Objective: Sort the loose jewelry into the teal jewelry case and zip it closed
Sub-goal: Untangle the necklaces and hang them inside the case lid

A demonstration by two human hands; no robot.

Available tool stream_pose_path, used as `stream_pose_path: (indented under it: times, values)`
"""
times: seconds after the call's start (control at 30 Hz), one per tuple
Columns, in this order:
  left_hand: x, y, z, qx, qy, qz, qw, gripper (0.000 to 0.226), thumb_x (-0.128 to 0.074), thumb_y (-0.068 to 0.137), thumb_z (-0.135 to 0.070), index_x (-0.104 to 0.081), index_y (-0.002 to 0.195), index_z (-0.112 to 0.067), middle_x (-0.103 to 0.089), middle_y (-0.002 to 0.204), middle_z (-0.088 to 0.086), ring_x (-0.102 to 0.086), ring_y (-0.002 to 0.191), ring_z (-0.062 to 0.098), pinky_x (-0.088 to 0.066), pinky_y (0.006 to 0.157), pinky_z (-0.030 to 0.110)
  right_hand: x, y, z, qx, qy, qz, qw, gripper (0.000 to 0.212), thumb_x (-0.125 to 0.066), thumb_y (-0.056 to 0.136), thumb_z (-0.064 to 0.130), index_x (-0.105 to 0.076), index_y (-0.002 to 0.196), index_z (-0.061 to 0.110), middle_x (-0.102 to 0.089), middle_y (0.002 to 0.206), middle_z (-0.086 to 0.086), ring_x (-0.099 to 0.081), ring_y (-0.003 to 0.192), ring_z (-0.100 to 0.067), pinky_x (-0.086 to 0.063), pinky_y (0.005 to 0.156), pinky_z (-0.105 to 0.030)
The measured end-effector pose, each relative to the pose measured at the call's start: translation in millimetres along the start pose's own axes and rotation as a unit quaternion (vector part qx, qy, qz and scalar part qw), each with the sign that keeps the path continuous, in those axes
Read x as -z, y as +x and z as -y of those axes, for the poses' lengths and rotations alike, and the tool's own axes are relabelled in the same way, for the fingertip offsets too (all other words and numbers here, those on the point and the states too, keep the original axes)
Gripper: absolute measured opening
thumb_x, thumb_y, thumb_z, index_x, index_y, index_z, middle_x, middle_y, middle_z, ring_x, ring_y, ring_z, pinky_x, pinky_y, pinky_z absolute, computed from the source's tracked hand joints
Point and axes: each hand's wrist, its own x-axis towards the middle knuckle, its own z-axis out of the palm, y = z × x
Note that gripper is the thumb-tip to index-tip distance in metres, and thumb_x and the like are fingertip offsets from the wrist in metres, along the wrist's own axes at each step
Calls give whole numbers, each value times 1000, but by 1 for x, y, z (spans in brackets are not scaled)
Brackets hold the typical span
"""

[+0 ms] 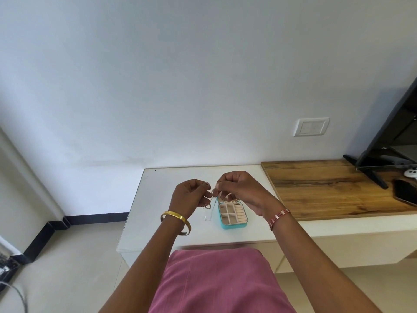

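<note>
The teal jewelry case [232,225] lies open on the white table [158,222], showing cream compartments. Part of its lid is hidden behind my right hand. Both hands are raised above the table just behind and left of the case. My left hand [189,197] and my right hand [239,188] pinch a thin gold chain [211,193] between their fingertips. The chain hangs down in loops between them. A small clear packet [208,214] lies on the table left of the case.
A wooden board [327,188] covers the table's right part. On it stand a black TV [394,132], a white controller [410,172] and a dark phone [406,192]. A wall switch [311,127] sits above. Cables lie on the floor at far left.
</note>
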Motion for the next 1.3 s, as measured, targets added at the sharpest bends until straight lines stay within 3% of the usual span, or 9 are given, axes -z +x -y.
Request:
stream_pose_path:
  times: [0.13, 0.37, 0.43, 0.57, 0.63, 0.8, 1.07, 1.17, 1.3]
  values:
    - [1, 0, 2, -18, 36, -40, 998, 13, -57, 87, -18, -63, 76, -13, -64, 73, 5, -59, 71, 16, -48, 67, 25, 0, 1, 0, -12, 44, 1, 999, 22, -56, 82, 8, -65, 63, 15, -72, 78, -9, -54, 57, -8, -40, 60, -24]
    - [-4, -6, 1, -35, 74, 48, 996, 18, -50, 91, -23, -67, 85, -18, -68, 82, 2, -63, 85, 18, -51, 79, 31, 2, 3, 1, -27, 18, -10, 999, 15, -58, 81, 8, -63, 67, 10, -66, 61, -3, -50, 51, -11, -36, 51, -22]
    - [-1, -4, 4, -52, 104, 49, 992, 15, -56, 88, -23, -69, 86, -16, -69, 82, 7, -64, 84, 19, -52, 81, 33, 2, 3, 0, -29, 13, -9, 999, 14, -59, 81, 10, -63, 67, 10, -65, 61, -4, -48, 48, -9, -35, 50, -21]
    - [1, -2, 7, -65, 139, 64, 986, 16, -65, 82, -17, -72, 92, -7, -67, 73, -2, -61, 62, -4, -48, 66, 9, 1, 4, -2, -32, -8, -9, 999, 17, -62, 80, 13, -64, 63, 14, -62, 58, -4, -45, 49, -10, -35, 52, -22]
    - [1, -1, 7, -64, 140, 66, 986, 13, -66, 81, -14, -72, 90, -6, -66, 72, -2, -60, 65, 1, -48, 68, 13, 0, 4, -3, -35, -11, -10, 999, 17, -63, 80, 14, -65, 63, 15, -60, 57, -3, -45, 52, -12, -36, 52, -22]
    - [3, -2, 8, 1, -12, 90, 996, 19, -52, 88, -7, -65, 75, -10, -69, 72, 5, -64, 75, 18, -52, 74, 26, 2, 5, -4, -37, 13, -9, 999, 15, -64, 80, 12, -66, 65, 13, -48, 48, 2, -38, 48, -10, -33, 51, -22]
    - [2, -4, 7, 88, -257, 96, 958, 33, -37, 92, -10, -47, 61, -6, -66, 65, 11, -66, 70, 23, -49, 80, 36, 0, 0, -8, -23, 18, 22, 999, 19, -64, 84, 25, -69, 70, 13, -48, 59, -2, -37, 51, -7, -36, 54, -22]
    - [2, -3, 9, 105, -268, 71, 955, 39, -40, 92, -13, -51, 55, -8, -64, 66, 15, -63, 71, 25, -49, 81, 37, -3, 0, -11, -13, 35, 19, 999, 23, -64, 85, 23, -66, 66, 12, -48, 58, -3, -38, 49, -7, -35, 53, -20]
    - [2, -2, 11, 104, -210, 48, 971, 40, -42, 93, -12, -49, 54, -8, -63, 52, 7, -60, 70, 26, -48, 79, 36, -3, 1, -10, -20, 243, 1, 970, 30, -63, 82, 15, -58, 53, 11, -60, 58, -5, -46, 50, -13, -35, 50, -22]
